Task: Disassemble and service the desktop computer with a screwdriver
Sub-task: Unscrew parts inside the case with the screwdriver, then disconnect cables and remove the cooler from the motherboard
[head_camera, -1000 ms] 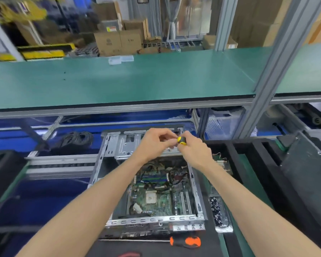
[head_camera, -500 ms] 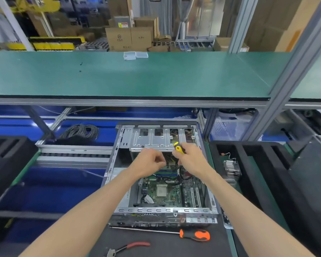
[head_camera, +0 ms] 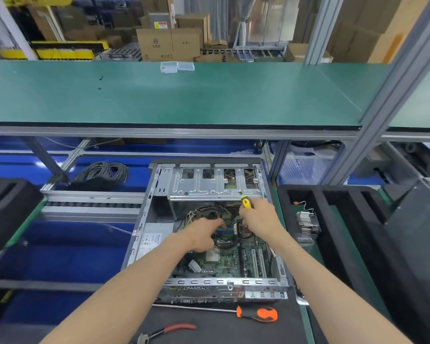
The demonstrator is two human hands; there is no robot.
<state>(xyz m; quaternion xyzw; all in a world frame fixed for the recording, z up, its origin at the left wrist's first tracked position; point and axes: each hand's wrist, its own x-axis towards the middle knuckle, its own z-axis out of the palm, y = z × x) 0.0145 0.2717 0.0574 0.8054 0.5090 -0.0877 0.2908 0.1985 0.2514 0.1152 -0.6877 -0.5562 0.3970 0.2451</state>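
step: the person looked to be working on a fastener or connector deep in the open desktop computer (head_camera: 206, 244), near the memory slots (head_camera: 226, 230); which one could not be told.
right hand: the right hand (head_camera: 258, 220) gripped the yellow-handled screwdriver (head_camera: 246, 202), handle end up and tilted away, its tip hidden among the black cables (head_camera: 209, 211).
left hand: the left hand (head_camera: 205, 234) reached palm-down into the case, fingers curled among the cables; whether it held anything could not be told.
case: it lay on its side on the dark mat (head_camera: 209, 326), cover off, motherboard (head_camera: 221, 261) exposed, drive cage (head_camera: 215, 181) at the far end.
next: likely seating the tip squarely while the left hand kept the cables aside.
spare tools: an orange-handled screwdriver (head_camera: 257, 314) and red-handled pliers (head_camera: 168, 331) lay in front of the case.
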